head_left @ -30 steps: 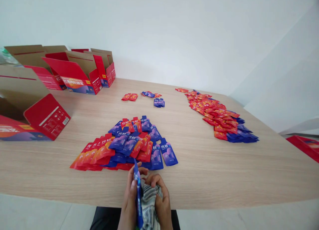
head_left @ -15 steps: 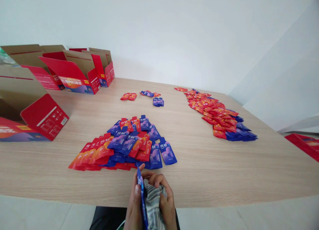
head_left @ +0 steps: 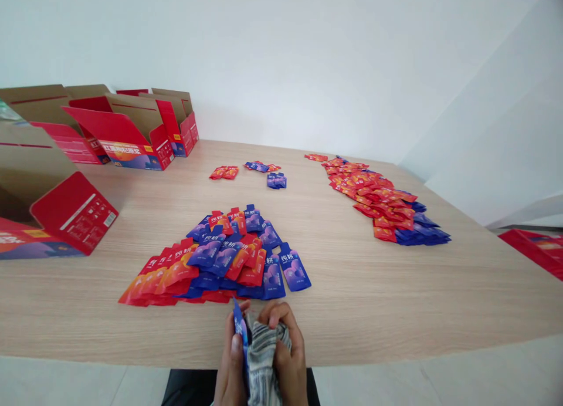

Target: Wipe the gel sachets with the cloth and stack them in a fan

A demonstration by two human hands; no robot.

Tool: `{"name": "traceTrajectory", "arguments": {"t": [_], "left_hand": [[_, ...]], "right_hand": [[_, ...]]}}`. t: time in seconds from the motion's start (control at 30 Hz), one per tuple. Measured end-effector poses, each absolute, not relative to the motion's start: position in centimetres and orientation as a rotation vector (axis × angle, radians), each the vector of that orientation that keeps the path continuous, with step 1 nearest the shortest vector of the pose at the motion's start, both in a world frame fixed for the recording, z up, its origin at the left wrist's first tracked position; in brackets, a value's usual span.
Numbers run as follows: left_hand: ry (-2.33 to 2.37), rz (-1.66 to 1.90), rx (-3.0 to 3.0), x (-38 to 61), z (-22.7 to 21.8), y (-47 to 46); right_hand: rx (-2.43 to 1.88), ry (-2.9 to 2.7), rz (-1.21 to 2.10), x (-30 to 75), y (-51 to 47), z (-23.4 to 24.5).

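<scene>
My left hand (head_left: 231, 359) grips a blue pouch (head_left: 240, 330) held edge-on at the table's front edge, its thumb along the printed side. Bunched in my right hand (head_left: 290, 353) is a grey striped cloth (head_left: 263, 350), its fingers curled round it. The cloth sits against the pouch's other face. Just beyond both hands lies a fanned pile of red pouches (head_left: 165, 274) and blue pouches (head_left: 226, 250), overlapping each other. One blue pouch (head_left: 294, 270) lies at the pile's right end.
Open red cartons (head_left: 141, 151) stand at the back left, with a nearer carton (head_left: 74, 218) at the left edge. A long heap of pouches (head_left: 369, 195) lies on the right. Small groups, including red pouches (head_left: 224, 172) and blue pouches (head_left: 277, 181), lie at the back.
Both hands, with the pouch and cloth, have shifted slightly left in view. The pouch's lower part is now more covered by the cloth. The view itself has moved a little.
</scene>
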State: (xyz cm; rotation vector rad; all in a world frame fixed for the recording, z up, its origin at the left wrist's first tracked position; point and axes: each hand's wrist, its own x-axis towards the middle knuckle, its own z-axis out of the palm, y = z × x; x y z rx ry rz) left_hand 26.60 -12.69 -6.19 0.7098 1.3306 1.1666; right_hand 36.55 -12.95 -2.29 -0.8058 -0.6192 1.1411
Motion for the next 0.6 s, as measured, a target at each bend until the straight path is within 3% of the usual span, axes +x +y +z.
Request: {"name": "traceTrajectory", "arguments": {"t": [0.2,0.43,0.6], "left_hand": [[1.222,1.317,0.62,24.4,-3.8,-11.6],[1.55,1.196,0.799,23.1,-3.3,-13.1],[1.632,1.208,1.244,19.1,1.8,-8.1]], "right_hand": [[-0.752,-0.794,1.326,35.7,-14.6,-1.7],[-0.64,-1.051,1.704,40.5,-14.3,0.5],[-0.584,-1.069,1.741,44.4,-14.2,1.0]]}}
